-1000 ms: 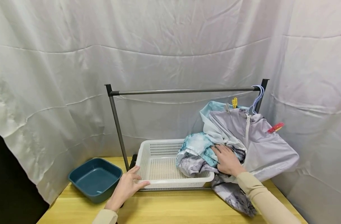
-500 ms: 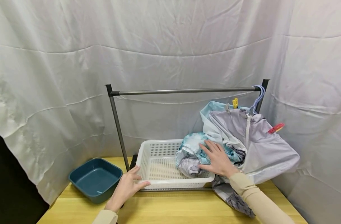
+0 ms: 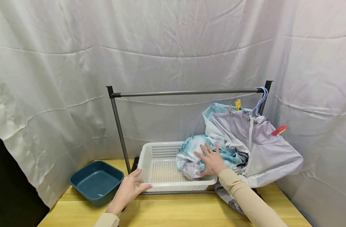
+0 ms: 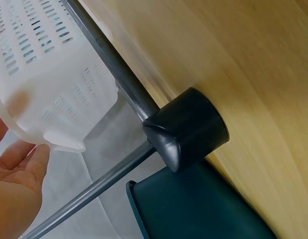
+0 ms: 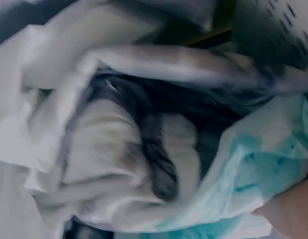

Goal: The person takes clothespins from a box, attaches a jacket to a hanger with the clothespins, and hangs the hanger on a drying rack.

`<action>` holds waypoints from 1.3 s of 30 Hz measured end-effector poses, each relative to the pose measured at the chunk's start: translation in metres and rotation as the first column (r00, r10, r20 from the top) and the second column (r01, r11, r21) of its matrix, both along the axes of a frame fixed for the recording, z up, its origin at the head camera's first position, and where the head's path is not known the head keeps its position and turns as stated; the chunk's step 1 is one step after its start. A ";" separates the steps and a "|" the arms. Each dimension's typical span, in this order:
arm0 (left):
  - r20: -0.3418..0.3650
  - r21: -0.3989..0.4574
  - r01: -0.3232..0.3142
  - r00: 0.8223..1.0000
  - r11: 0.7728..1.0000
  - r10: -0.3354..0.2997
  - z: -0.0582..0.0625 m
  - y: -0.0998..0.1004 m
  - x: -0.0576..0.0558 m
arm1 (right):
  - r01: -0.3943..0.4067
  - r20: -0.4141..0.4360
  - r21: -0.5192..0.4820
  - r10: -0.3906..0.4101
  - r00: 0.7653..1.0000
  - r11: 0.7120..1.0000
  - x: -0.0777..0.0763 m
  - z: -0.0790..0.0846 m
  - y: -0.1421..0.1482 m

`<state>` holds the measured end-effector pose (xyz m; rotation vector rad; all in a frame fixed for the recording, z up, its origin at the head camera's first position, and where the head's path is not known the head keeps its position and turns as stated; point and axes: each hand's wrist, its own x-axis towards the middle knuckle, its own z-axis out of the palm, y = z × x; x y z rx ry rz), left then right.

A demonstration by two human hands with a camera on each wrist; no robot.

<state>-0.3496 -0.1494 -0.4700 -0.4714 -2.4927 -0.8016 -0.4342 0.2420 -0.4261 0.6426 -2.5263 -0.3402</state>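
Note:
In the head view, my left hand point(image 3: 128, 186) holds the near left corner of a white perforated plastic basket point(image 3: 173, 186), its thumb over the front rim. The left wrist view shows fingertips point(image 4: 40, 154) right at the rim. My right hand point(image 3: 212, 161) lies with spread fingers on a bunched teal, white and grey patterned garment point(image 3: 194, 143) in the basket's right half. Part of that garment is hidden under the hand. The right wrist view shows the patterned cloth point(image 5: 263, 149) in blurred folds, with a bit of my hand at its lower right.
A dark rack point(image 3: 187, 93) spans over the basket. Pale lilac clothing point(image 3: 275, 151) hangs at right by a blue hanger point(image 3: 263, 97), with a red clothespin point(image 3: 279, 130) and a yellow clothespin point(image 3: 237, 104). A teal tub point(image 3: 97, 183) stands left on the wooden table point(image 3: 173, 211).
My right hand has moved left across the garment, with its fingers spreading, and the bunch has shifted slightly left into the basket. The left hand stays at the basket corner.

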 end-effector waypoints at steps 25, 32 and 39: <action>-0.030 0.009 -0.002 1.000 1.000 0.002 0.000 0.000 0.001 | -0.147 -0.413 -0.021 0.125 0.902 0.989 -0.019 -0.008 0.006; -0.035 -0.002 -0.017 0.999 1.000 0.017 0.007 -0.003 0.006 | -0.161 -0.486 -0.114 0.086 0.870 0.980 -0.021 0.010 0.031; -0.056 -0.023 -0.027 0.998 0.999 0.026 0.014 -0.005 0.011 | -0.093 -0.421 -0.235 -0.015 0.907 0.968 -0.020 0.018 0.058</action>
